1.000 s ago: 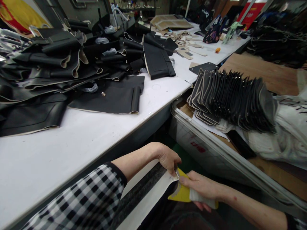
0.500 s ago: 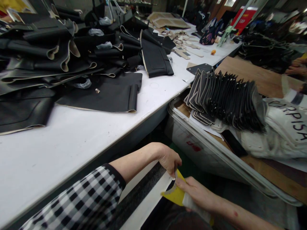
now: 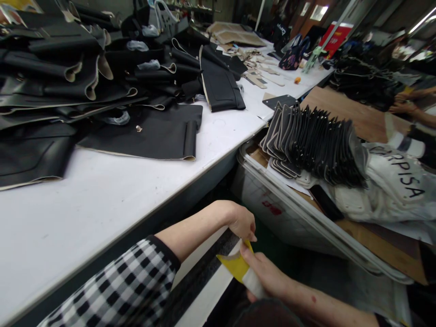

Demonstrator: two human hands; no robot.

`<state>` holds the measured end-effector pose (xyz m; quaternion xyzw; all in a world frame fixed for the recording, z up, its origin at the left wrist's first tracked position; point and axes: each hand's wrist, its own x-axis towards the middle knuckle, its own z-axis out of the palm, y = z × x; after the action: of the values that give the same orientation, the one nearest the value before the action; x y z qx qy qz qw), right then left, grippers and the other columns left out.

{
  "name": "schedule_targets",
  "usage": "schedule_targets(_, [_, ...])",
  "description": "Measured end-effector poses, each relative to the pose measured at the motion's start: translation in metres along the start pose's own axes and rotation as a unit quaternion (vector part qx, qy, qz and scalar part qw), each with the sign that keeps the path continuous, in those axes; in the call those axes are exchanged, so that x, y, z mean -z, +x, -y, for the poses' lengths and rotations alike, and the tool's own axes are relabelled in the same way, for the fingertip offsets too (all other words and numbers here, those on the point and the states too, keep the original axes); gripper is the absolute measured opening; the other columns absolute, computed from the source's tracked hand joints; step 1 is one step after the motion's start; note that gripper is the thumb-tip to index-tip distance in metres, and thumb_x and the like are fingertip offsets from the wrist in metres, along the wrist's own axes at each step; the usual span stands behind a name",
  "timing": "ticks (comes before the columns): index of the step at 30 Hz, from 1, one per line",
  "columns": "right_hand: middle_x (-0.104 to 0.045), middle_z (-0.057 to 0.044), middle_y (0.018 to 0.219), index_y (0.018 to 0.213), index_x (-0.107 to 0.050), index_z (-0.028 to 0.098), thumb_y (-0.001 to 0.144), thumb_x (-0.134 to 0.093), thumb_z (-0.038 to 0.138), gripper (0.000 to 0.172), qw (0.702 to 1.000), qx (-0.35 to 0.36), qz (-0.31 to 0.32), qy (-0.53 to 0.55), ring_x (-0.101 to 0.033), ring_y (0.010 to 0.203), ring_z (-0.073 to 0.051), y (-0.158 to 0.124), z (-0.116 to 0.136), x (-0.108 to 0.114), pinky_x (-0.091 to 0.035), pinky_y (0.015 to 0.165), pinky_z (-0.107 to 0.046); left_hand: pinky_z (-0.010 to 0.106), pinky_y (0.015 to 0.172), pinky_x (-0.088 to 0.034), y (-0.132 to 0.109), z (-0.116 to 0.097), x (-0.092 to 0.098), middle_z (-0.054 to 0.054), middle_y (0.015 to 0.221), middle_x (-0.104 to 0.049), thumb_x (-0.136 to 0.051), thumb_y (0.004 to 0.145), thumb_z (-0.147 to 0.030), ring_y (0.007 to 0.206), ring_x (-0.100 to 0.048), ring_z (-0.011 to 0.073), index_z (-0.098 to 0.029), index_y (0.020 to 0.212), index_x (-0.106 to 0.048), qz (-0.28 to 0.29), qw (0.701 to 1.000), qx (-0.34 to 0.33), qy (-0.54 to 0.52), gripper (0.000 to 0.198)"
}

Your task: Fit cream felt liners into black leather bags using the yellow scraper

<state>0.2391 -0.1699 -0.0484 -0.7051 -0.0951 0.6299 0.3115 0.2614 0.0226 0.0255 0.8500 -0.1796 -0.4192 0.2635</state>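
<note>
Low in front of me, beside the table edge, my right hand (image 3: 265, 270) is closed around a curved yellow-and-white piece (image 3: 235, 266); its exact kind is not clear. The thumb presses on its yellow face, and a white part shows below. My left hand (image 3: 242, 221) bends down over the piece's upper end, fingers curled and pinched together at its yellow tip. Whatever else those fingertips hold is hidden. Beneath both hands runs a pale surface (image 3: 207, 295) with a dark band along it.
A white table (image 3: 112, 190) on the left bears piled black leather-like panels (image 3: 146, 131). On the right, a clear plastic bin (image 3: 265, 204) stands under a row of black pieces (image 3: 313, 141) and a white bag (image 3: 398, 177) marked CARPISA. Another person's hands (image 3: 408, 106) show at far right.
The yellow-and-white piece has shifted left and tilted, with my right hand moving left along with it. My left hand stays near its upper end, fingers more tucked. The view has turned slightly.
</note>
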Motion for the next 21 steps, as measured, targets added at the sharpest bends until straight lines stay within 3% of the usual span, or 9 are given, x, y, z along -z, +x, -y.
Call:
schedule_targets(4, [-0.049,-0.004,0.039,0.059,-0.053,0.017,0.082,-0.020,0.085,0.079,1.000,-0.013,-0.023,0.016,-0.044,0.030,-0.011,-0.004,0.005,-0.014,-0.033,0.034,-0.021,0.037,0.080,-0.052,0.004,-0.011,-0.007,0.012,0.106,-0.073,-0.062,0.076,-0.060,0.097,-0.067,0.0308,-0.021,0.101,-0.075,-0.057,0.993,0.104,0.031,0.048])
schedule_targets(8, [-0.047,-0.003,0.036,0.058,-0.053,0.018,0.091,-0.011,0.073,0.077,0.999,-0.020,-0.026,0.030,-0.045,0.029,-0.013,-0.008,0.007,-0.025,-0.036,0.033,-0.022,0.037,0.074,-0.054,0.015,-0.018,-0.009,0.011,0.105,-0.073,-0.076,0.062,-0.058,0.088,-0.068,0.0301,-0.021,0.101,-0.076,-0.041,0.985,0.165,0.025,0.054])
schedule_targets(11, [-0.045,-0.002,0.035,0.057,-0.049,0.020,0.088,-0.012,0.078,0.076,0.997,-0.032,-0.027,0.057,-0.045,0.028,-0.013,-0.010,0.008,-0.031,-0.035,0.032,-0.022,0.036,0.074,-0.054,0.017,-0.022,-0.006,0.011,0.106,-0.073,-0.078,0.062,-0.057,0.086,-0.068,0.0280,-0.019,0.098,-0.077,-0.017,0.984,0.174,0.023,0.053])
schedule_targets(14, [-0.045,-0.003,0.034,0.053,-0.047,0.019,0.083,-0.013,0.083,0.078,0.997,-0.029,0.007,0.077,-0.047,0.030,-0.013,-0.013,0.001,-0.038,-0.035,0.034,-0.021,0.034,0.076,-0.053,0.012,-0.026,-0.004,0.010,0.108,-0.073,-0.078,0.059,-0.060,0.090,-0.067,0.0287,-0.022,0.100,-0.077,-0.035,0.977,0.208,0.019,0.056])
schedule_targets(18, [-0.047,-0.002,0.036,0.053,-0.055,0.017,0.073,-0.040,0.087,0.075,0.995,0.051,0.054,0.061,-0.043,0.032,-0.010,-0.025,-0.030,-0.038,-0.030,0.036,-0.021,0.035,0.079,-0.051,0.003,-0.025,-0.006,0.009,0.102,-0.075,-0.081,0.056,-0.059,0.090,-0.066,0.0296,-0.025,0.097,-0.079,-0.073,0.972,0.222,-0.022,0.054])
schedule_targets(21, [-0.050,0.000,0.042,0.060,-0.062,0.015,0.063,-0.063,0.080,0.066,0.990,0.128,0.002,0.065,-0.043,0.038,-0.009,-0.035,-0.051,-0.024,-0.032,0.041,-0.022,0.032,0.079,-0.049,0.001,-0.015,-0.009,0.006,0.098,-0.076,-0.084,0.056,-0.051,0.089,-0.066,0.0279,-0.026,0.089,-0.080,-0.083,0.976,0.192,-0.056,0.041])
